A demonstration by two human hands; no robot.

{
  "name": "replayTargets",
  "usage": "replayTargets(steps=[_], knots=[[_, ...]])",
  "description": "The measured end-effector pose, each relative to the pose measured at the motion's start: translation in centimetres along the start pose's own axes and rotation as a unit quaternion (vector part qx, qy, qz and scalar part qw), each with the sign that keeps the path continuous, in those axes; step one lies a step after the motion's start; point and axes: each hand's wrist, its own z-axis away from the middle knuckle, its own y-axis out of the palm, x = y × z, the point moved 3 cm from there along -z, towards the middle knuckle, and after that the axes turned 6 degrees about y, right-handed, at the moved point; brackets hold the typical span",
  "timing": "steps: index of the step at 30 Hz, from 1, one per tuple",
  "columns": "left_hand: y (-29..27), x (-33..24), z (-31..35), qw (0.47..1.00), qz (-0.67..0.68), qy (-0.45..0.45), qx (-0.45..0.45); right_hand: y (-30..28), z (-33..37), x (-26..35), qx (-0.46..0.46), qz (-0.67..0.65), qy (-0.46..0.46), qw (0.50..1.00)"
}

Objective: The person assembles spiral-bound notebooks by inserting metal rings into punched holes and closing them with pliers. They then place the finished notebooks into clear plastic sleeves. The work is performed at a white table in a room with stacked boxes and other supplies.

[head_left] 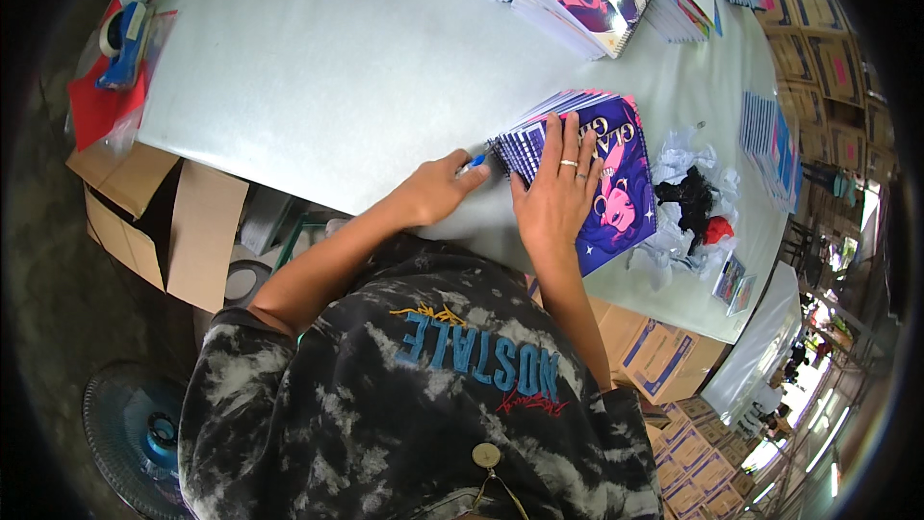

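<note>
Here's the left hand (438, 191), fingers closed around a small blue tool (471, 164), and the stack of purple notebooks (621, 195) sits right across from it, to the right and a touch farther from the body. The tool's far end points at the stack's left corner, where the fanned notebook edges (520, 149) jut out; whether tip and edges touch, I can't tell from here.

Now the right hand (563, 183): it's the nearer one, already on top, laid flat on the cover with fingers stretched out and lightly parted, gripping nothing. The stack's long axis runs away from the body, slightly askew, and that palm covers its left side, fingers pointing outward.

Edges, then! The stack's lowest corner comes close to the near edge of the tabletop (308, 67), so there's little room toward the body. On the right it's tight too: crumpled plastic (674, 156) with a black bundle (687, 200) and a red scrap (717, 229) lies just beside the purple cover. Beyond, past a gap, stand more notebooks (587, 0). The generous room is out left, behind the left hand, with pale surface running all the way to the blue tape dispenser (123, 53).
</note>
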Motion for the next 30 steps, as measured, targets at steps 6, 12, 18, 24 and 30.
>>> replayTargets(steps=[6,12,18,24,30], knots=[[1.1,1.6,0.0,0.796,0.560,-0.082,0.215,0.2,-0.3,0.7,0.004,0.052,0.005,0.999],[0.1,-0.2,0.3,1.000,0.021,-0.013,-0.003,0.3,-0.2,0.7,-0.005,0.048,-0.003,0.999],[0.9,1.7,-0.1,0.864,0.456,-0.095,0.191,0.4,-0.7,1.0,0.032,0.055,0.018,0.998],[1.1,2.6,-0.5,0.784,0.564,-0.084,0.247,0.7,-0.5,1.1,0.019,0.074,0.004,0.997],[0.8,2.7,-1.0,0.921,0.349,-0.079,0.156,0.8,-0.6,1.1,0.021,0.075,0.005,0.997]])
